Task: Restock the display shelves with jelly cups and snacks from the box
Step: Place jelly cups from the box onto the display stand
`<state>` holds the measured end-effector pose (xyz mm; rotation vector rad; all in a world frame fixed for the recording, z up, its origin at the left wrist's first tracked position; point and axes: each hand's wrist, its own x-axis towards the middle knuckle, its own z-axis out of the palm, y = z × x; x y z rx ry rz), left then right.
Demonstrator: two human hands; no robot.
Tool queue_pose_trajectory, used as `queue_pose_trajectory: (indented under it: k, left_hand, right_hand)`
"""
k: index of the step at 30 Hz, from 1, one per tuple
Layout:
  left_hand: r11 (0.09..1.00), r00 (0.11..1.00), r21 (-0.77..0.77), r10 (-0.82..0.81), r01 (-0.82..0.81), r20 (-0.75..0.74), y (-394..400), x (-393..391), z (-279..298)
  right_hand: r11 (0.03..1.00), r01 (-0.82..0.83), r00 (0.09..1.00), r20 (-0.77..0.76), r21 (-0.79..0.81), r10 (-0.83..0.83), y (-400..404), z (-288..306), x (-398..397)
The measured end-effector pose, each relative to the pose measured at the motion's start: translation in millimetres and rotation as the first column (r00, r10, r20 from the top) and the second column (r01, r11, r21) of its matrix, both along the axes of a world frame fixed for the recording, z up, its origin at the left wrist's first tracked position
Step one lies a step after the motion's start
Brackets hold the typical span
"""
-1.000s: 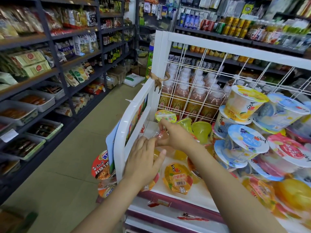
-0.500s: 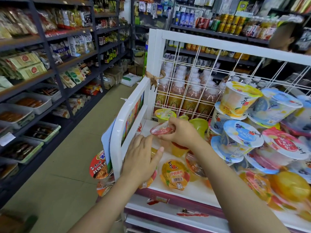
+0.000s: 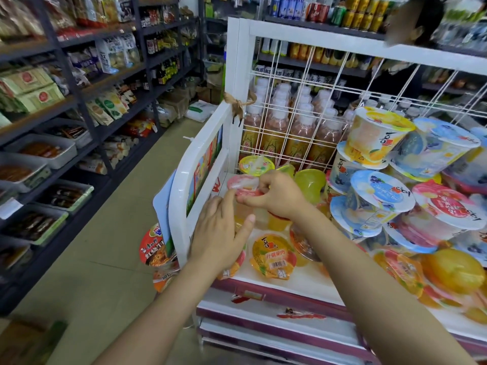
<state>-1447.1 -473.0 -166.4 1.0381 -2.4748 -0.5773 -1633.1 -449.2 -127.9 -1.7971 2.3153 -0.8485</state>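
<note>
While the right hand is pinching a pink jelly cup near the centre of the view, the left hand is lying at seven o'clock of it, fingers relaxed and holding nothing, one fingertip touching the cup. At five o'clock of the cup an orange jelly cup is lying on the white display shelf; at three o'clock, stacked tubs are leaning together.

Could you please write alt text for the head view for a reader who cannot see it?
The right hand pinches a pink jelly cup over a white display shelf, the left hand open beside it. Larger jelly cups are stacked on the right.
</note>
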Motion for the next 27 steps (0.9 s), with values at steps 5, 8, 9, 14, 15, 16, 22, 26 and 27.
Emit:
queue_pose_trajectory:
  k: [5, 8, 9, 14, 15, 16, 22, 26, 27]
  left_hand:
    - [1.000, 1.000, 0.004, -0.001, 0.001, -0.004, 1, -1, 1]
    - [1.000, 0.999, -0.023, -0.016, 0.017, 0.028, 0, -2, 1]
    - [1.000, 0.999, -0.024, -0.018, 0.019, 0.032, 0, -3, 1]
    - [0.995, 0.998, -0.097, -0.033, 0.038, 0.055, -5, -4, -3]
    - [0.991, 0.997, -0.123, -0.037, 0.044, 0.064, -6, -6, -4]
    - [0.989, 0.997, -0.140, -0.039, 0.048, 0.072, -7, -7, -5]
    - [0.988, 0.999, -0.150, -0.027, 0.034, 0.045, -9, -9, -8]
    - [0.989, 0.999, -0.148, -0.020, 0.028, 0.050, -10, -10, -10]
    - [0.989, 0.998, -0.144, -0.016, 0.024, 0.058, -9, -11, -9]
  right_hand:
    - [0.992, 0.042, 0.991, -0.130, 0.120, -0.026, 1, 5, 3]
    - [0.984, 0.071, 0.961, -0.276, 0.164, -0.023, 0, 11, 7]
    - [0.980, 0.084, 0.941, -0.338, 0.179, -0.019, -1, 12, 10]
    - [0.955, 0.078, 0.907, -0.418, 0.285, 0.051, -3, 21, 10]
    - [0.950, 0.067, 0.908, -0.414, 0.305, 0.069, -3, 24, 8]
    - [0.945, 0.061, 0.901, -0.425, 0.321, 0.086, -3, 26, 6]
    - [0.948, 0.038, 0.867, -0.482, 0.317, 0.127, -11, 24, 2]
    - [0.950, -0.019, 0.940, -0.318, 0.311, 0.123, -12, 19, -9]
    - [0.952, -0.044, 0.962, -0.245, 0.303, 0.123, -12, 19, -12]
